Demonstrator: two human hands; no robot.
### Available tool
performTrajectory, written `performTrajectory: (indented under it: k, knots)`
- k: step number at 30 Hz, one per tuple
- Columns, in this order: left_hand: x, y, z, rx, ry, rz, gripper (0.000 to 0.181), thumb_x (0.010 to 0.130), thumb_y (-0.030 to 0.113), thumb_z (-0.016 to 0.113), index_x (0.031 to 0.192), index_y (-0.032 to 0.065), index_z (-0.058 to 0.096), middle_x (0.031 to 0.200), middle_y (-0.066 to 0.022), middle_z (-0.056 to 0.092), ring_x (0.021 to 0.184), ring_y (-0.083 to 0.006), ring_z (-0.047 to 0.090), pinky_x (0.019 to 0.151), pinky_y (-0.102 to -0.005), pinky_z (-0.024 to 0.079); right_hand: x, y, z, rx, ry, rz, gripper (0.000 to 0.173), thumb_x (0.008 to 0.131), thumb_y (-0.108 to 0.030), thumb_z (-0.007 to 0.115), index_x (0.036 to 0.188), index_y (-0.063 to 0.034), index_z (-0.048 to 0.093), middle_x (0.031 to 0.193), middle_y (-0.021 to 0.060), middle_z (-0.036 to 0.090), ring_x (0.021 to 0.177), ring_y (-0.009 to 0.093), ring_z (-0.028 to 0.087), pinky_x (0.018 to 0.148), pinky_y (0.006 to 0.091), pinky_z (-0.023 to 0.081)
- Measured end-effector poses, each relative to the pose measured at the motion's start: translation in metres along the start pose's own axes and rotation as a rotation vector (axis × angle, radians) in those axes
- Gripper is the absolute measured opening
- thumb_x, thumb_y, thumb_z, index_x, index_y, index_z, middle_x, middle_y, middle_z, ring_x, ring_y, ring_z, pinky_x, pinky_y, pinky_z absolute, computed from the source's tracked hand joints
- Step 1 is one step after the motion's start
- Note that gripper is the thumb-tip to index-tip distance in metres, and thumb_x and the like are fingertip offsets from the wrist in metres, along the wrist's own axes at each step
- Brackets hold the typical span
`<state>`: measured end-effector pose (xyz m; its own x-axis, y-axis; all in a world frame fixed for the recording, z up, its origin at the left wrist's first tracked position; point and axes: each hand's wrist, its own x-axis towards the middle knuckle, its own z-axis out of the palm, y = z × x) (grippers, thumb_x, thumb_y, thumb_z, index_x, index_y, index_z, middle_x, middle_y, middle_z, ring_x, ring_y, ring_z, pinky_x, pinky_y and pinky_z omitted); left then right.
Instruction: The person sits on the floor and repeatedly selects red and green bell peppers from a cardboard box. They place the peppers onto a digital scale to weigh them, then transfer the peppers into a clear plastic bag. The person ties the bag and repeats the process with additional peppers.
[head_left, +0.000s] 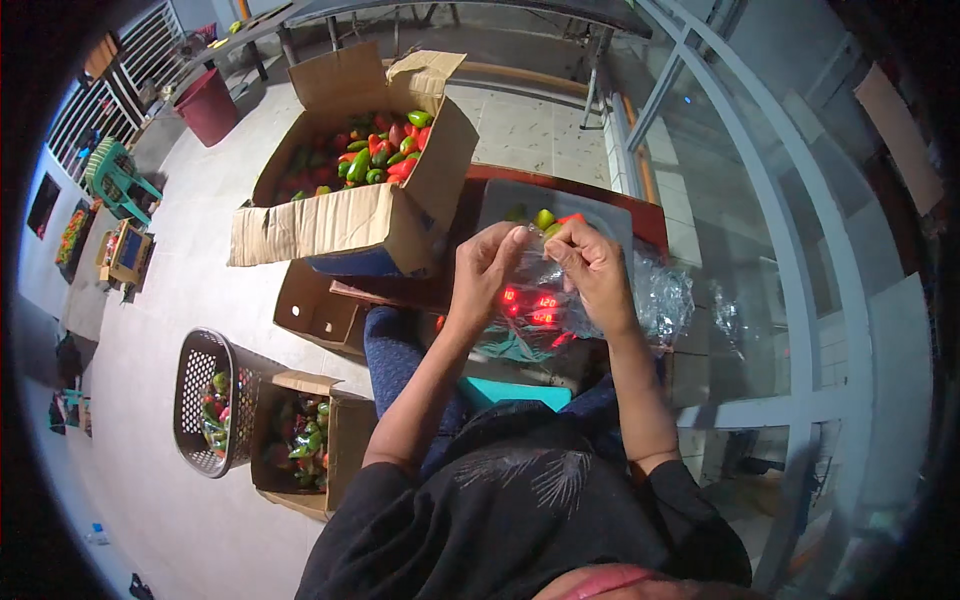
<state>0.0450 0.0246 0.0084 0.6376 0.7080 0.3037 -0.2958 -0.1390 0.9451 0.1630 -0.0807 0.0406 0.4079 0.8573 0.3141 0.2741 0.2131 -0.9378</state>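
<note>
Both hands are raised over a digital scale, fingertips pinching a clear plastic bag (541, 262) between them. My left hand (489, 262) grips the bag's left edge, and my right hand (589, 264) its right edge. Beneath the bag, red digits glow on the scale's display (534, 306). Behind my hands, a few green and red peppers (544, 219) lie on the grey weighing tray (510, 196). More clear plastic bags (664, 296) are heaped beside my right hand. Whether the pinched bag is open at its mouth, I cannot tell.
A large cardboard box (330, 229) of red and green peppers (375, 157) stands front left. An empty-looking carton (311, 307) sits below it. A plastic basket (244, 390) and small box (349, 435) at lower left hold bagged peppers. A glazed metal frame (802, 315) borders the right.
</note>
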Motion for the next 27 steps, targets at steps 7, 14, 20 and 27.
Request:
performTrajectory:
  k: [7, 14, 20, 27]
  knots:
    - [0.001, 0.010, 0.004, -0.080, 0.097, 0.101, 0.010, 0.084, 0.006, 0.065, 0.077, 0.0013, 0.059, 0.071, 0.0024, 0.058, 0.066, -0.0034, 0.048, 0.059, -0.0190, 0.039, 0.000, 0.002, -0.001, 0.076, -0.044, 0.067, 0.015, 0.092, -0.015, 0.057, 0.082, -0.0040, 0.055, 0.071, -0.0046, 0.048, 0.062, 0.001, 0.039, 0.054, 0.0196, 0.033]
    - [0.001, -0.006, 0.001, -0.071, 0.050, 0.078, 0.013, 0.086, 0.009, 0.065, 0.078, 0.0028, 0.057, 0.072, 0.0035, 0.057, 0.066, -0.0012, 0.047, 0.059, -0.0167, 0.037, 0.005, 0.015, 0.000, -0.166, -0.046, -0.167, 0.017, 0.091, -0.015, 0.058, 0.081, -0.0018, 0.055, 0.071, -0.0020, 0.050, 0.063, 0.005, 0.046, 0.057, 0.0216, 0.038]
    - [0.002, 0.015, -0.001, -0.178, 0.004, -0.029, 0.016, 0.088, 0.017, 0.064, 0.081, 0.0062, 0.055, 0.071, 0.0064, 0.051, 0.062, -0.0013, 0.044, 0.055, -0.0174, 0.033, 0.004, 0.011, 0.000, 0.005, -0.030, -0.027, 0.025, 0.093, -0.021, 0.056, 0.078, -0.0021, 0.054, 0.067, -0.0013, 0.049, 0.060, 0.006, 0.046, 0.056, 0.0224, 0.039]
    - [0.004, 0.012, -0.007, -0.222, -0.049, -0.057, 0.020, 0.088, 0.018, 0.064, 0.078, 0.0081, 0.050, 0.067, 0.0058, 0.049, 0.060, -0.0014, 0.043, 0.053, -0.0173, 0.034, 0.006, 0.009, 0.000, -0.181, -0.082, -0.117, 0.022, 0.092, -0.018, 0.056, 0.080, -0.0008, 0.055, 0.070, 0.0025, 0.052, 0.067, 0.009, 0.050, 0.062, 0.0252, 0.042]
